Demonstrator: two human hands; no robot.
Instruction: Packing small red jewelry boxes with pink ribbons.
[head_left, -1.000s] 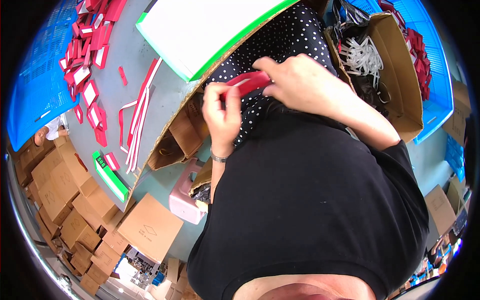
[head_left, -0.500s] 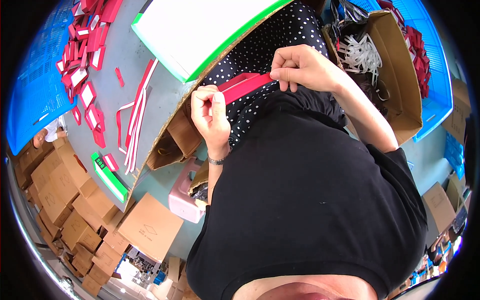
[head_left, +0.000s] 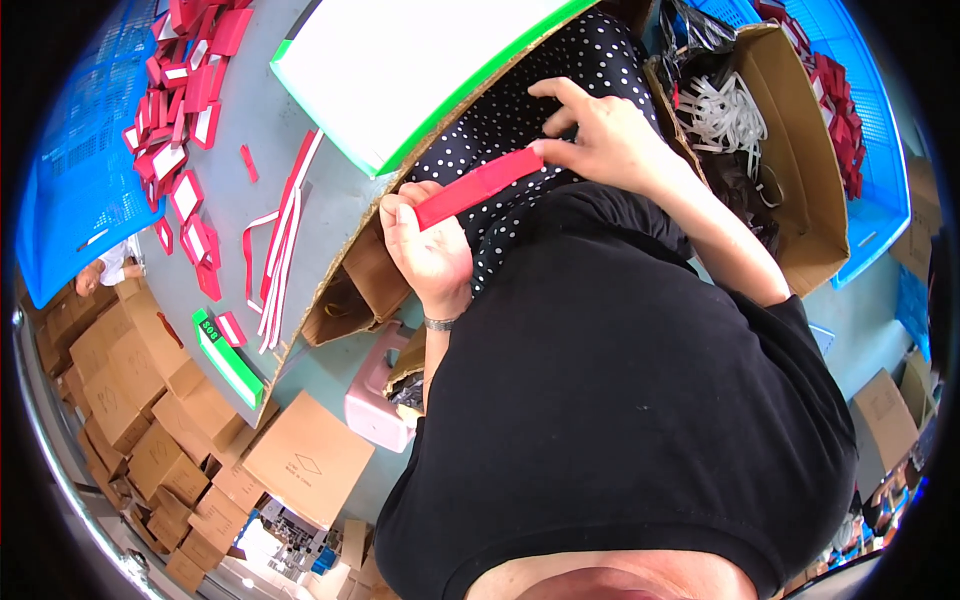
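Note:
My left hand [head_left: 430,245] and my right hand [head_left: 600,140] hold the two ends of a flat red strip [head_left: 478,187], stretched out over my lap in front of the grey table's edge [head_left: 330,270]. The left hand pinches the lower left end, the right hand the upper right end. Behind them lies a large white sheet with a green border [head_left: 400,70]. A pile of red and white cards [head_left: 185,80] and several loose red strips [head_left: 285,240] lie on the table to my left.
An open cardboard box [head_left: 800,170] with white loops and dark items stands at my right, beside a blue crate [head_left: 870,120] of red pieces. A blue crate [head_left: 70,170] sits far left. Cardboard boxes [head_left: 150,400] and a pink stool [head_left: 375,400] are on the floor.
The red strip was bunched between my hands near my chest; my hands have drawn apart and the strip is now pulled out straight and flat.

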